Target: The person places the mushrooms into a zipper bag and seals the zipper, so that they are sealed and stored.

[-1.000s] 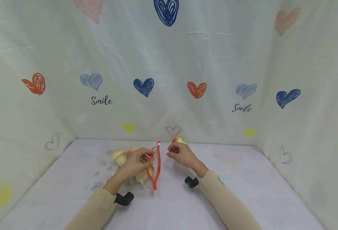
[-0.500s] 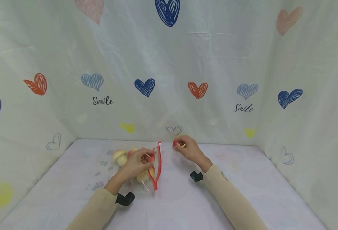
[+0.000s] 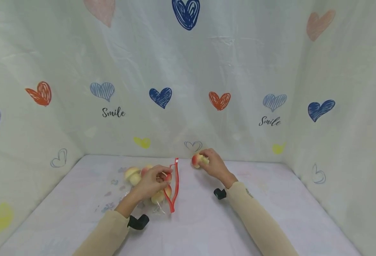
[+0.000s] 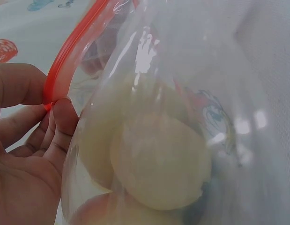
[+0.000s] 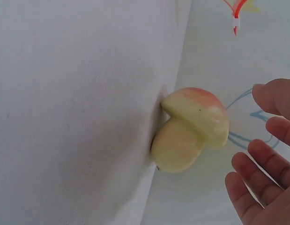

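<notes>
Just shifted bare right hand [image 3: 213,164] rightward with fingers apart, uncovering more of the red-and-cream mushroom-shaped piece [image 5: 191,126], so not yet gripped on the white table [image 3: 303,220], outside the clear plastic bag [image 4: 215,140] pinched at its red zip strip [image 3: 177,185] by bare left hand [image 3: 149,183].

A bright red zip edge [image 4: 68,49] trimmed the clear plastic bag [image 4: 238,75]. The pale-yellow mushroom-shaped toy [image 5: 189,131] had a red blush on its cap [image 5: 203,110]. In the head view, the white cloth backdrop [image 3: 188,67] bore a scribbled navy heart [image 3: 186,22] at twelve o'clock.
</notes>
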A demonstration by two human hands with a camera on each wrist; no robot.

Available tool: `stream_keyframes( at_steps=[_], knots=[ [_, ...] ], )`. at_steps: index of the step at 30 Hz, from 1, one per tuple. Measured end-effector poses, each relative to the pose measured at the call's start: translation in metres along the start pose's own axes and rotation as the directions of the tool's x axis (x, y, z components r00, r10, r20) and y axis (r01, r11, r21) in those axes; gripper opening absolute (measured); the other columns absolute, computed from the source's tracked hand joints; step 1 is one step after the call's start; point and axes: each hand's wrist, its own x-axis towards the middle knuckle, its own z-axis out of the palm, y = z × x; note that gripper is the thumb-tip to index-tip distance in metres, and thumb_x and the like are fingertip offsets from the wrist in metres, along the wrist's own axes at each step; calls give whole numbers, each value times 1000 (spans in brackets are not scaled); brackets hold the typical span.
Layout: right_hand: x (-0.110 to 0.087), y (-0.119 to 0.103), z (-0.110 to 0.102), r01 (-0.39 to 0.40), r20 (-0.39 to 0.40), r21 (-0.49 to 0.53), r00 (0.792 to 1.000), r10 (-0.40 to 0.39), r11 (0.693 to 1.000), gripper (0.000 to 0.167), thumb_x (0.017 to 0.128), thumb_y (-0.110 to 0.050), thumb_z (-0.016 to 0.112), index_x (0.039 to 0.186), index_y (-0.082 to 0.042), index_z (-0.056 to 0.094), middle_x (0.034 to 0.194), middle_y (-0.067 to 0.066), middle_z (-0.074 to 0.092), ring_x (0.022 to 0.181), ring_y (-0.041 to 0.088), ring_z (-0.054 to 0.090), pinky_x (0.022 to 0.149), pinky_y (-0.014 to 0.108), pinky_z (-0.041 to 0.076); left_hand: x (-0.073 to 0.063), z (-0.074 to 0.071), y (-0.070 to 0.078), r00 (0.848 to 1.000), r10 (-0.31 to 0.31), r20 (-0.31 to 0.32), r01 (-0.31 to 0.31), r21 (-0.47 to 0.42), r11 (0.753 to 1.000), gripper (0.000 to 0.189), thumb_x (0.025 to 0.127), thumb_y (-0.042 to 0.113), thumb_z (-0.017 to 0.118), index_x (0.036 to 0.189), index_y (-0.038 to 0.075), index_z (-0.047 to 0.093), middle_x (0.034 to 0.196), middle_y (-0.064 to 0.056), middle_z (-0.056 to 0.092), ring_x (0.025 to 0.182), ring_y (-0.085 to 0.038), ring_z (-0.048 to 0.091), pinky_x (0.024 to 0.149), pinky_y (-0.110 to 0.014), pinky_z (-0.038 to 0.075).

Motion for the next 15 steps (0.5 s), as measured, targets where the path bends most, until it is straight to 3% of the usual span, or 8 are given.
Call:
stream_keyframes(
  at_steps=[6, 15],
  knots=[
    [3, 4, -2, 61, -18, -102, 998, -63, 993, 41, 85, -22, 71, 122, -9, 59, 119, 9, 54, 112, 25, 51, 98, 43, 42, -4, -5, 20, 1000, -11, 8, 11, -2, 1000, 32, 82, -9, 63, 114, -9, 61, 106, -26, 58, 88, -29, 56, 73, -24, 50],
    [8, 9, -2, 32, 21, -138, 999, -29, 990, 48, 85, -24, 71, 129, -9, 56, 126, 11, 50, 117, 27, 48, 99, 44, 41, -5, -4, 19, 1000, 3, 9, -3, -11, 1000, 34, 81, -10, 61, 114, -9, 61, 106, -26, 58, 86, -27, 56, 73, -24, 49]
  ],
)
